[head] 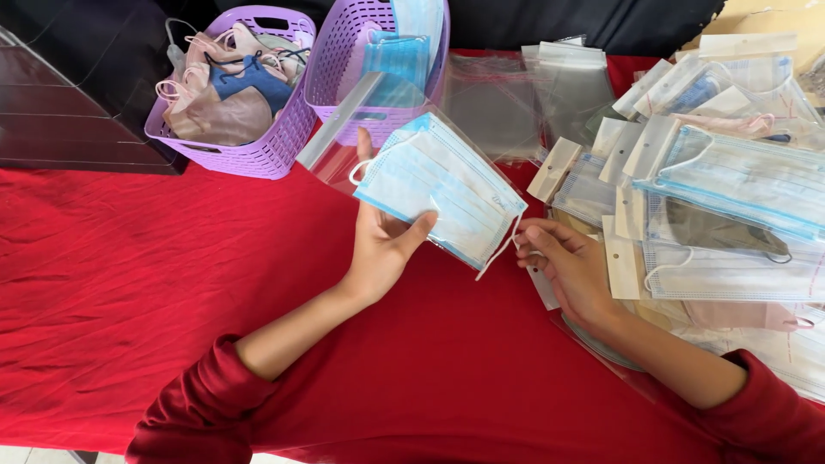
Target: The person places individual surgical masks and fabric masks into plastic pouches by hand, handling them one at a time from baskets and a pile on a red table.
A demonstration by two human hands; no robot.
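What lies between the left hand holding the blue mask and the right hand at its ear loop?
In the head view, only bare red tablecloth separates the left hand from the right hand; the blue mask and its ear loop bridge them above.

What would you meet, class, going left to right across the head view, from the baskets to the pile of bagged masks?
Basket of coloured masks → basket of blue masks → left hand → blue mask in a clear bag → right hand → pile of bagged masks.

A soft, pleated, matt fabric mask [438, 185] is seen inside a glossy clear plastic sleeve [344, 142]. Matt red cloth [129, 275] is spread over the table. Smooth lilac perforated plastic is shown by the baskets [275, 146].
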